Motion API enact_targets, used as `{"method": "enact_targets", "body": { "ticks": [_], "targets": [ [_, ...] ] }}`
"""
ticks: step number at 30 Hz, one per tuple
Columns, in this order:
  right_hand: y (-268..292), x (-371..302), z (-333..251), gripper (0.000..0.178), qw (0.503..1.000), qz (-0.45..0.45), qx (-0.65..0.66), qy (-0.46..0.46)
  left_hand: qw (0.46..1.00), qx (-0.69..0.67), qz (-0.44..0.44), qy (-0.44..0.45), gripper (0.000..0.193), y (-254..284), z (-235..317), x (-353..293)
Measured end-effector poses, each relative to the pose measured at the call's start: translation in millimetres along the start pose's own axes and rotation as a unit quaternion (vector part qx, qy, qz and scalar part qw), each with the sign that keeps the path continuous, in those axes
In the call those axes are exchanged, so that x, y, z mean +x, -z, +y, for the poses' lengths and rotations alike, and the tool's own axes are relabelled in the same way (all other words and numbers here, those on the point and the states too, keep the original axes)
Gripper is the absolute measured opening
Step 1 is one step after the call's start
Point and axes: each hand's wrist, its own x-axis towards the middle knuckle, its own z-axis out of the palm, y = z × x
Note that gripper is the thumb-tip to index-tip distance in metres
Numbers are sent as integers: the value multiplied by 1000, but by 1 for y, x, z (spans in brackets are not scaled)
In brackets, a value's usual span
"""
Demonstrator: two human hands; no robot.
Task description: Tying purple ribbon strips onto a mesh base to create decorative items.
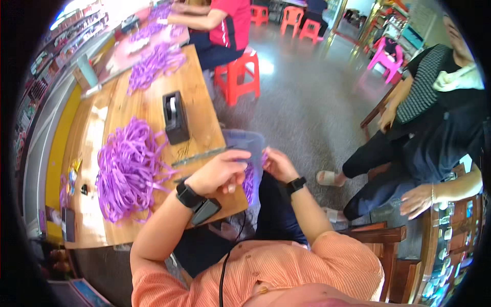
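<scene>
My right hand [279, 165] is closed in a pinch on a purple ribbon [265, 157], just right of a translucent blue plastic bin [245, 137]. Only a short bit of that ribbon shows. More purple ribbons [249, 183] lie inside the bin. My left hand [221, 171] hovers by the table's right edge at the bin's left side, fingers loosely bent and apart, nothing visible in them. On the wooden table [197, 77], left of my hands, sits a big heap of purple ribbons [128, 174].
A black tape dispenser [175, 117] and a long thin metallic strip [199, 156] lie on the table. Beside my left wrist is a dark rounded object [206, 211]. Someone sits at right [429, 112]; another person [225, 25] works ahead on a red stool [239, 79].
</scene>
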Motion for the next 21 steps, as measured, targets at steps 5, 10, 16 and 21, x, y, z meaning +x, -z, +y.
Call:
{"method": "enact_targets", "body": {
  "ticks": [5,10,16,21],
  "targets": [
    [-14,14,12,26,986,56,-156,-31,1000,-14,5,-21,41,-1,-7,-6],
    [23,50,52,18,944,55,-326,-11,992,96,33,-77,39,-6,-10,-4],
    [-20,-24,20,43,967,73,-237,-52,834,477,171,-217,32,8,3,-67],
    [-36,-77,-5,35,966,77,-246,-29,660,619,397,-151,25,105,30,-120]
  ]
}}
